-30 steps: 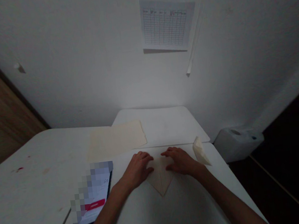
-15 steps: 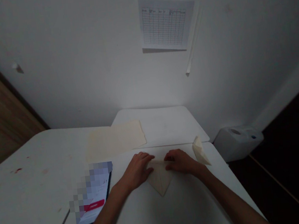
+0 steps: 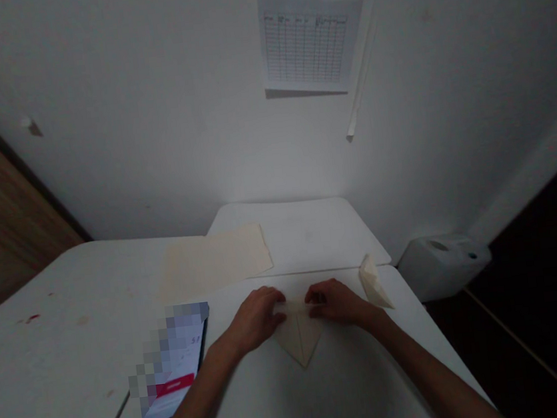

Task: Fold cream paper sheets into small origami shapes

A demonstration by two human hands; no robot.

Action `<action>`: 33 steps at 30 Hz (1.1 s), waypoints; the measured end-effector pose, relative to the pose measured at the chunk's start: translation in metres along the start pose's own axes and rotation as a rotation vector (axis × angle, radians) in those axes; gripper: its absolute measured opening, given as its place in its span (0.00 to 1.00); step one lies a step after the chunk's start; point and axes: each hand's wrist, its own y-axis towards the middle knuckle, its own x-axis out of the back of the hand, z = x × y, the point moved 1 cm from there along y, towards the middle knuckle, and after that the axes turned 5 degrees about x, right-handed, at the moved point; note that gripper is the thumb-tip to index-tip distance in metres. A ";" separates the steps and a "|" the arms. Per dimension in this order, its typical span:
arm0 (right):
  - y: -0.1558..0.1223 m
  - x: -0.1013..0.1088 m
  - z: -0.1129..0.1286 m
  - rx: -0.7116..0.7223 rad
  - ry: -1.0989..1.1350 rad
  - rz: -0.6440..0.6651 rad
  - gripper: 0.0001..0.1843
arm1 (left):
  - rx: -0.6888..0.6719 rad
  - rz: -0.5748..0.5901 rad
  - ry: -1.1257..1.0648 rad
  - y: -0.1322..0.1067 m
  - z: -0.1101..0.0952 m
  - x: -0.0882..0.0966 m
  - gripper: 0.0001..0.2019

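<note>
A cream sheet of paper folded into a downward-pointing triangle (image 3: 299, 337) lies on the white table (image 3: 329, 391) in front of me. My left hand (image 3: 255, 317) rests on its upper left corner with the fingers curled and pinching the top edge. My right hand (image 3: 334, 300) mirrors it on the upper right corner, fingers also closed on the edge. The two hands almost meet above the middle crease.
A phone (image 3: 173, 365) with a lit screen lies left of my left arm. A flat cream sheet (image 3: 214, 260) lies farther back. A small folded paper piece (image 3: 373, 282) stands at the right. A white box (image 3: 443, 264) sits beyond the table's right edge.
Both hands have drawn closer together and curled, from lying flat on the paper to pinching its top edge. The paper's top edge is lifted slightly.
</note>
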 end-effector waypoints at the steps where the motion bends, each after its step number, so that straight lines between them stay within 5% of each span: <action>1: 0.000 0.000 0.000 0.008 -0.003 0.001 0.13 | 0.002 0.001 0.001 0.000 0.001 -0.001 0.12; 6: -0.002 0.000 0.001 0.015 -0.050 -0.018 0.14 | -0.030 0.032 0.008 0.001 -0.001 -0.003 0.03; 14: -0.005 -0.007 0.023 0.195 -0.183 -0.038 0.10 | -0.078 0.051 0.021 -0.005 -0.011 0.003 0.08; 33: -0.016 -0.027 0.021 0.412 -0.510 -0.180 0.06 | -0.140 0.034 0.271 -0.024 -0.027 0.001 0.07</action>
